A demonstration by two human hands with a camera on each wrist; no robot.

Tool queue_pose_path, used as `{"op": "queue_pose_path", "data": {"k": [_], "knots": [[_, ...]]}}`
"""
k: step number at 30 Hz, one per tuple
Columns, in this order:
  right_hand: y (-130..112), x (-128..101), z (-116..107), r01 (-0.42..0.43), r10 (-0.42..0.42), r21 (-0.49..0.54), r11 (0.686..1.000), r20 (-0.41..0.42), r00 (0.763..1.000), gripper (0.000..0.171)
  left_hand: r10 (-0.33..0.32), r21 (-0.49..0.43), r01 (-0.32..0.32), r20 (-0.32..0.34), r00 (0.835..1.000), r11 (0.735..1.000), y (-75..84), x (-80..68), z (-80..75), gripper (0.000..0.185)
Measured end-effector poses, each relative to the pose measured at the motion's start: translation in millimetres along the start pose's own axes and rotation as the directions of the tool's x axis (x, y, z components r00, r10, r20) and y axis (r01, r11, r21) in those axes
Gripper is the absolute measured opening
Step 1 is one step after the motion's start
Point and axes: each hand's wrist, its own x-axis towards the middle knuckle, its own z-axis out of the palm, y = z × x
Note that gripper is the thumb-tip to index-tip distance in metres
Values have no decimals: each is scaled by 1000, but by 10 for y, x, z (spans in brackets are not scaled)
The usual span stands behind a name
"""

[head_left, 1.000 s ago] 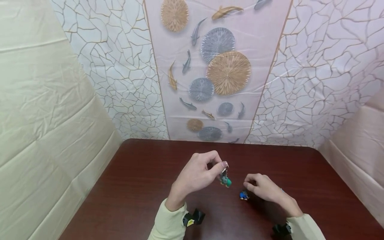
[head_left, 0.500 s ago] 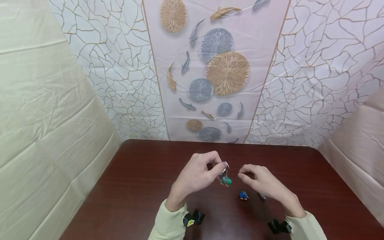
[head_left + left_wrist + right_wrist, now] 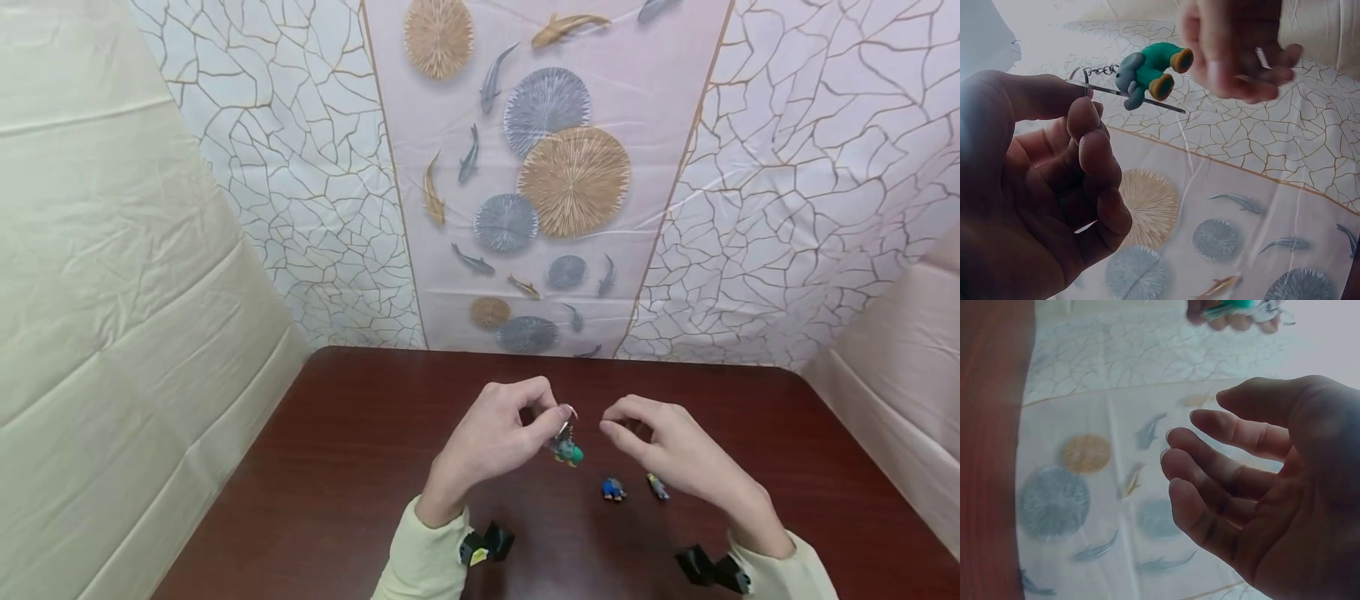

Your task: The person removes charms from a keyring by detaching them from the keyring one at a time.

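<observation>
The left hand [image 3: 495,437] pinches a keyring so the little green toy [image 3: 566,452] hangs under its fingertips, above the table [image 3: 337,467] — the right hand [image 3: 667,454], loosely curled and holding nothing, is just to the toy's right, very close.

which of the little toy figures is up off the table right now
The green figure, hanging from the key ring the left hand pinches. The blue figure and the grey figure both lie on the table, untouched.
</observation>
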Motion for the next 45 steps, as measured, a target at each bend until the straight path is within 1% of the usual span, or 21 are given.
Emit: {"op": "queue_pose_path", "data": {"k": [6, 11, 14, 20, 24, 28, 37, 42, 45], "knots": [[-138, 19, -40, 70, -69, 38, 997, -34, 997, 15, 16, 9, -16, 1, 1000, 1000, -4, 10, 7, 24], [-261, 36, -50, 148, -143, 66, 987, -75, 987, 21, 24, 23, -24, -2, 1000, 999, -11, 15, 12, 24], [-327, 38, -56, 174, -167, 78, 982, -95, 981, 22, 26, 22, -26, -12, 1000, 999, -8, 15, 15, 24], [-414, 24, -43, 188, -174, 139, 972, -107, 979, 17, 25, 26, -25, -28, 999, 999, -19, 17, 24, 25], [-437, 12, -13, 197, -179, 197, 960, -106, 978, 19, 20, 38, -18, -39, 999, 999, -20, 20, 27, 24], [-454, 20, 32, 201, -179, 233, 951, -113, 977, 19, 13, 42, -11, -48, 999, 999, -12, 19, 23, 24], [-496, 45, 100, 197, -160, 256, 947, -156, 975, 21, 4, 46, -2, -50, 999, 999, -8, 14, 7, 23], [-494, 56, 124, 237, -194, 254, 938, -183, 964, 23, -12, 41, 14, -46, 999, 999, -6, 14, 2, 24], [-496, 60, 138, 264, -216, 263, 928, -198, 956, 24, -19, 25, 20, -32, 999, 999, -8, 17, -1, 25]]}}
